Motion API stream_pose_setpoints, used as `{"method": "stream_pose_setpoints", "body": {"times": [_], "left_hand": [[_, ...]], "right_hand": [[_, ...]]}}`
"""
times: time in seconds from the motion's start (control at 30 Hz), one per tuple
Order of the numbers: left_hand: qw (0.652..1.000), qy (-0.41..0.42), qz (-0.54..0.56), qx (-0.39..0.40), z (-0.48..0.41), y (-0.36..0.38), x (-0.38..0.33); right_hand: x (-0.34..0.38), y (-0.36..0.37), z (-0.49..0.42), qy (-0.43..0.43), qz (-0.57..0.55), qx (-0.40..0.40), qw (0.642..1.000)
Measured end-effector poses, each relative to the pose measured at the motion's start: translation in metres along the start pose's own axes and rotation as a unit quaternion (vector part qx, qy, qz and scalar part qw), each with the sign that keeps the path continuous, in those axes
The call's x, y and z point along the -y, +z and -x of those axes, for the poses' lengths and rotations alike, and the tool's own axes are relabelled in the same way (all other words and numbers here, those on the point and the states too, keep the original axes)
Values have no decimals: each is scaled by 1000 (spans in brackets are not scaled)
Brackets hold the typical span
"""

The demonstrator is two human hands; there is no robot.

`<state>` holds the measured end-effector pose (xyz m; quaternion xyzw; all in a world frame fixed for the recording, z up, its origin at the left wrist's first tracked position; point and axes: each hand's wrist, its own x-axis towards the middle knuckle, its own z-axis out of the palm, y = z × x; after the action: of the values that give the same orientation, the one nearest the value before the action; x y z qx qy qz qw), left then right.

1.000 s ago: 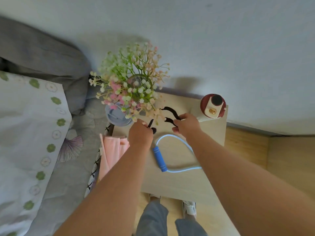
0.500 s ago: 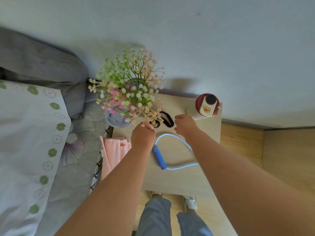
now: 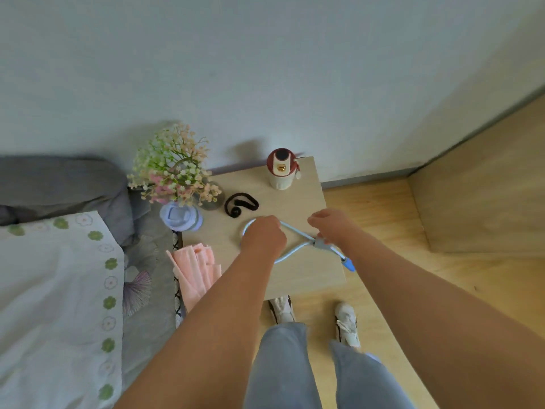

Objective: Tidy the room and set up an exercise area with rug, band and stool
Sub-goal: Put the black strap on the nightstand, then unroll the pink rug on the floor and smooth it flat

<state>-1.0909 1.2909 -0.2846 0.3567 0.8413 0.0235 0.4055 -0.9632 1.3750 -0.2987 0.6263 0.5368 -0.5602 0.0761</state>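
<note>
Both hands are down on the band point(image 3: 295, 230), a thin, glossy pale-blue tube lying in loops on the small table point(image 3: 298, 280) of light, matt wood grain. The left hand point(image 3: 264, 239) is curled into a fist, knuckles up, over the far loop, and the tube runs in under it on both sides. The right hand point(image 3: 331, 225) has its fingers bent down, pinching the tube at the grey joint point(image 3: 320, 244) where the strands cross. Beyond that joint a stubby blue handle point(image 3: 350, 265) pokes out over the table's near right edge.

Just behind the left hand lies a black fuzzy cord point(image 3: 240, 203), coiled in a soft curl. At the back edge stands a cream bottle point(image 3: 281, 172) with a rounded maroon cap. Over the back left corner there's a spray of tiny white, pink and green flowers point(image 3: 174, 171), and below it a lilac round lid point(image 3: 181, 216). Folded pink cloth point(image 3: 194, 270) hangs at the left edge, between table and bed point(image 3: 56, 290); the bed has a white quilt with green flower print and a grey pillow point(image 3: 59, 184). The forearms hide part of the table's front. Two pale shoes point(image 3: 348, 323) stand on the plank floor.
</note>
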Motion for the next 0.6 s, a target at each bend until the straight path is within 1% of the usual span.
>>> {"method": "stream_pose_setpoints", "body": {"times": [0.03,0.07,0.17,0.3,0.47,0.6], "left_hand": [[1000,10,-14,3,5,2,-3],[998,45,-49,11,23,8,-27],[991,92,-95,18,47,23,-59],[972,154,-176,34,99,70,-132],[951,214,-218,44,166,151,-208],[928,273,-243,67,231,240,-269]], "right_hand": [[-7,-4,2,-4,-6,-5,1000],[-24,-29,24,-5,-29,-32,999],[-57,-64,57,9,-44,-56,997],[-141,-134,118,26,-96,-136,986],[-254,-199,194,52,-178,-191,964],[-363,-253,259,91,-249,-245,933]]}}
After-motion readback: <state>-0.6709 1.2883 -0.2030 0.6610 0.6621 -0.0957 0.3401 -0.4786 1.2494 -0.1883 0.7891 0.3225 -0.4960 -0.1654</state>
